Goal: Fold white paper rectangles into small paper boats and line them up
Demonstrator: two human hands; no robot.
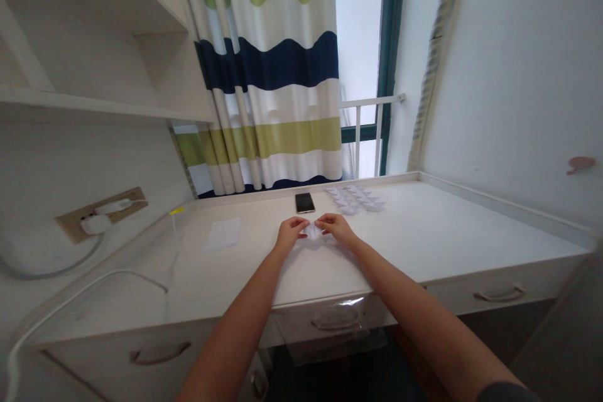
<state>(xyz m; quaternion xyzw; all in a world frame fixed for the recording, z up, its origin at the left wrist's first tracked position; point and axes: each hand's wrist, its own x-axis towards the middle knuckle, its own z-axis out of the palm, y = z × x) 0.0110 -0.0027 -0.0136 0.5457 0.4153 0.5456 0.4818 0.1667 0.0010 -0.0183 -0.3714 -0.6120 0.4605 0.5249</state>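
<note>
Between my two hands is a small piece of folded white paper, held just above the white desk. My left hand pinches its left side with thumb and fingers. On the opposite side, my right hand grips the paper the same way. Behind my right hand lie several folded white paper pieces in rows. A dark-screened phone rests just beyond my left hand. To the left, a stack of flat white paper sheets lies on the desk.
A white cable runs over the desk's left side, near plugs in a wall socket. A shelf overhangs at upper left. A striped curtain hangs behind the desk. Clear plastic hangs at the front drawer.
</note>
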